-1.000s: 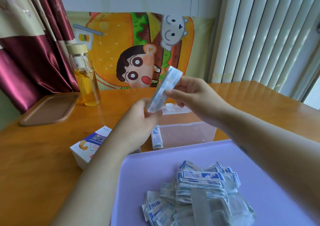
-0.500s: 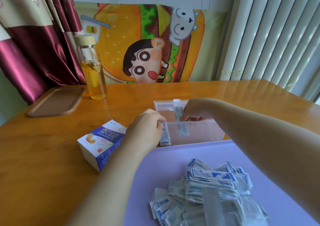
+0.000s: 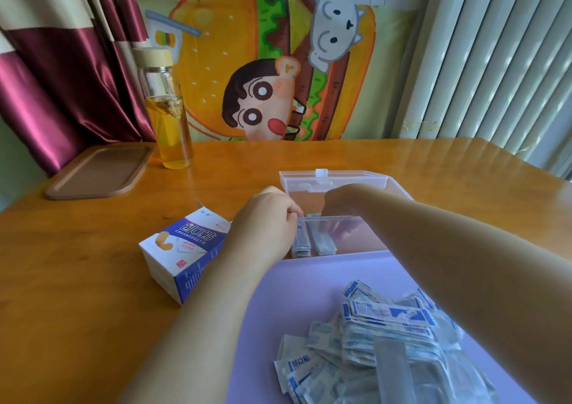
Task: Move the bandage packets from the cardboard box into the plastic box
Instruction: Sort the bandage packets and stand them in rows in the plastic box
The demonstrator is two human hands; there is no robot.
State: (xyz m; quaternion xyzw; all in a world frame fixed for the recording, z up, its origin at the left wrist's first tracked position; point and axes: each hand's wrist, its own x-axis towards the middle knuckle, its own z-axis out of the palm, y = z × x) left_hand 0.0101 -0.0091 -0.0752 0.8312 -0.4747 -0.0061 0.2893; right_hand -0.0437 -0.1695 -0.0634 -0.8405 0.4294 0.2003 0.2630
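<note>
Right hand (image 3: 339, 201) dips into the plastic box (image 3: 365, 233), grip hidden; bandage packets (image 3: 323, 244) stand just below it. Left hand (image 3: 266, 222) curls round the near rim.

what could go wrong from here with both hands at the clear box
1. The right hand reaches inside the plastic box, close to the packets standing on edge at its left end; a bump could topple them.
2. The right forearm crosses above the loose pile of packets on the purple mat; drawing back low might sweep some off.
3. The left hand sits at the box's near corner; a push there could slide it.
</note>
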